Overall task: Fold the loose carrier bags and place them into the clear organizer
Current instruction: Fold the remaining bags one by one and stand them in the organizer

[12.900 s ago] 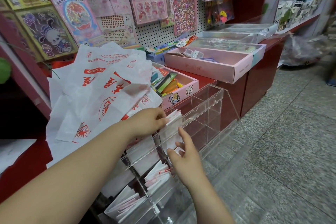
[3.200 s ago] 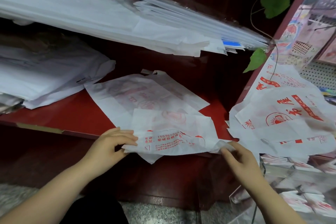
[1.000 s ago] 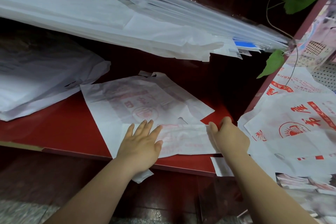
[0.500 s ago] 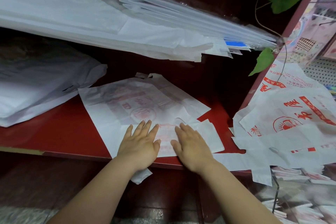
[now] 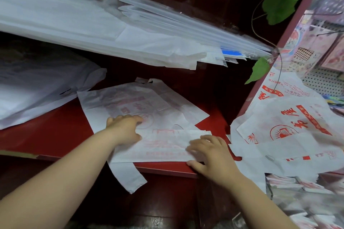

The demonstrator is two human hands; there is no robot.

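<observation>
Surface: red lacquered shelf (image 5: 55, 135), smooth, with a straight front edge.

Item under work: 1 carrier bag (image 5: 130, 106) of thin, translucent white plastic. It lies flat on the shelf, and its red print shows only faintly through the film. Its near portion is doubled over into a rectangular folded panel (image 5: 167, 145) along the shelf's front edge. 1 handle strip (image 5: 128, 176) hangs limp over that edge.

Left hand (image 5: 124, 128): resting on the bag just left of the folded panel, fingers bent, knuckles raised. Whether it pinches a layer cannot be determined.

Right hand (image 5: 214, 154): released and laid palm-down on the right end of the folded panel, fingers spread and pressing, thumb against the shelf's front edge.

Surroundings: a crumpled pile of loose bags (image 5: 288, 132) with bold red print lies to the right. The clear organizer (image 5: 290, 189) sits below it, blurred, holding folded white pieces. A slanting stack of white sheets (image 5: 93, 29) hangs overhead. A soft white bundle (image 5: 37, 89) lies to the left. 1 green leaf (image 5: 258, 69) hangs near the shelf post.
</observation>
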